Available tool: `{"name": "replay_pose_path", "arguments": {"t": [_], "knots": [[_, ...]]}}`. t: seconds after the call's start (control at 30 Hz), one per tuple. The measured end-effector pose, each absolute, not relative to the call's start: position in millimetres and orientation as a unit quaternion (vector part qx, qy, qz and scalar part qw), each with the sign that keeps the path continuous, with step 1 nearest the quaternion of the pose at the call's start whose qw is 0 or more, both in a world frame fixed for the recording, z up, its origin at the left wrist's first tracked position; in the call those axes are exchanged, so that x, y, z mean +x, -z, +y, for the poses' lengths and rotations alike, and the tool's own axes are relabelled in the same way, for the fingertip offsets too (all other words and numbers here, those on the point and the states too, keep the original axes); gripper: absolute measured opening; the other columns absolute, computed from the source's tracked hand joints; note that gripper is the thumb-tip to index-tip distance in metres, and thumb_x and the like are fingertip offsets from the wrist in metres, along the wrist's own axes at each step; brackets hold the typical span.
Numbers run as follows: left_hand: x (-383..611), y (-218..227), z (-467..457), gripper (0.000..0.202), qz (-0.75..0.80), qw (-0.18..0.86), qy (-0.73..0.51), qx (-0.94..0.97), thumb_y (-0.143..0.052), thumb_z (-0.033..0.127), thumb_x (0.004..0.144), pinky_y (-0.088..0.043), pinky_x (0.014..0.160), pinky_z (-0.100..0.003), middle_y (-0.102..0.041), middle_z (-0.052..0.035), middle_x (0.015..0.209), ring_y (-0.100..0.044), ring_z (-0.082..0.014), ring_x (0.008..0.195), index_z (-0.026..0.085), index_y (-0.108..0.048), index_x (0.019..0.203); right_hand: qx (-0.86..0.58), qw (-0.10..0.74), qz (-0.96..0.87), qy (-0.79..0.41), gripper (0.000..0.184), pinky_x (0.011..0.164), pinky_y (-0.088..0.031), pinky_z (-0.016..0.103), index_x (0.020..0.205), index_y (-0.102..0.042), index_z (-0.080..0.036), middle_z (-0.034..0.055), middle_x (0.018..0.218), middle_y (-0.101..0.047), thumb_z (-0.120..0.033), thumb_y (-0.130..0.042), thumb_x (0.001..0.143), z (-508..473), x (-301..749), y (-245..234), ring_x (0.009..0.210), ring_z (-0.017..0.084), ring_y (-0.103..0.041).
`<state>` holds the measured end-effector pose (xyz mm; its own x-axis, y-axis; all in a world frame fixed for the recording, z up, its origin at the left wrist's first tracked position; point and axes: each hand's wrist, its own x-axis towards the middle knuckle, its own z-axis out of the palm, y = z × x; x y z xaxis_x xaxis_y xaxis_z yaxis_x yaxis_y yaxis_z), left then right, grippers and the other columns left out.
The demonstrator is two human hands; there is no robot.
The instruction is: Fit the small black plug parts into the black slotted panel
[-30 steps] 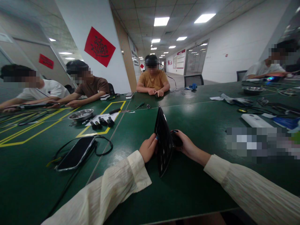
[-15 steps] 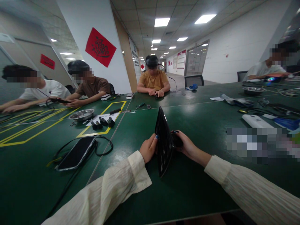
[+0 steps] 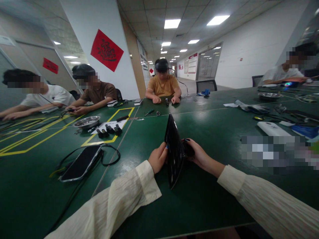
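Observation:
A glossy black flat panel [image 3: 175,152] stands on edge in front of me, seen nearly side-on, its top leaning away. My left hand [image 3: 158,157] is closed on its left face, with the thumb pressed against the surface. On the other side, my right hand [image 3: 200,153] wraps round a dark rounded piece [image 3: 188,148] that sits against the panel. Whether the piece is joined to the panel I cannot tell. Fingers of both hands are partly hidden. Left of my arm lies a phone [image 3: 81,163] with a black strap.
Past the phone are several black cylindrical parts [image 3: 109,130] on white paper and a metal bowl [image 3: 86,121]. To the right lie a white case [image 3: 274,128] and loose cables. A person across the green table [image 3: 211,126] has a small dark cylinder [image 3: 167,101] between both hands.
My hands and the panel hold the same pose. Across the table, the person's hands have moved apart, leaving a small cylinder between them. A person at left has lowered a dark handheld object.

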<state>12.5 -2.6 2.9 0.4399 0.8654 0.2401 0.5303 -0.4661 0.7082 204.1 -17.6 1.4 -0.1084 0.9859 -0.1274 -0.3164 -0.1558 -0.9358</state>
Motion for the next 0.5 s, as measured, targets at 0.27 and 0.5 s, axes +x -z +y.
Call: {"name": "replay_pose_path", "arguments": {"t": [0.27,0.5], "knots": [[12.7,-0.8,-2.1,0.027,0.432,0.301,-0.312,0.791,-0.024,0.039,0.09,-0.036,0.056,-0.026,-0.046,0.0039,0.054,-0.05,-0.0146,0.053,0.02,-0.041,0.079,-0.425,0.514,-0.396,-0.631,0.02,0.036,-0.022,0.017,0.091,-0.054,-0.024,-0.0023,0.071,-0.053,-0.038,-0.049,0.078,-17.9,203.8,-1.5,0.054,0.011,-0.049],[15.9,-6.1,-4.7,0.035,0.426,0.362,-0.329,0.761,-0.024,0.046,0.092,-0.038,0.057,-0.025,-0.045,0.0058,0.05,-0.049,-0.0128,0.049,0.02,-0.04,0.075,-0.422,0.513,-0.398,-0.633,0.021,0.036,-0.023,0.017,0.092,-0.053,-0.024,-0.0021,0.072,-0.053,-0.04,-0.049,0.078,-18.6,204.8,-0.5,0.056,0.011,-0.05]]}}
